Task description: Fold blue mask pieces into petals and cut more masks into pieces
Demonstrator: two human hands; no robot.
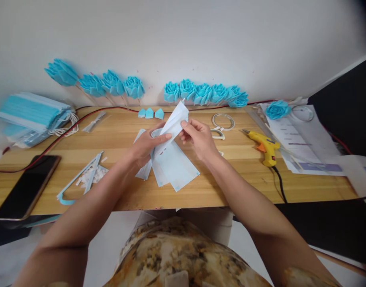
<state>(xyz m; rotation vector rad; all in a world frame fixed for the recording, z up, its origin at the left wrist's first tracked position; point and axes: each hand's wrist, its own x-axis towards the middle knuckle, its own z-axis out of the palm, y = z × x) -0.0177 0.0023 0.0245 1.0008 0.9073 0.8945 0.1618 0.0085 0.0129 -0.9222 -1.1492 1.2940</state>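
Note:
A pale strip of face mask fabric [174, 119] is held up between both hands over the table. My left hand [148, 142] grips its lower left part, thumb lying across the front. On its right edge, my right hand [197, 135] pinches the fabric between thumb and fingers. Below them, several flat light-blue fabric sheets [177, 167] lie overlapping on the wooden table [117, 191]. Small cut blue petal pieces [149, 114] sit in a row behind my left hand. Scissors with white handles [218, 134] lie partly hidden beyond my right hand.
Blue fabric flowers [203, 93] lean along the wall. A stack of masks [30, 115] and a phone [27, 187] are at left, near scraps [91, 175]. At right are a tape roll [232, 121], a yellow glue gun [265, 147] with its cord, and papers [305, 139].

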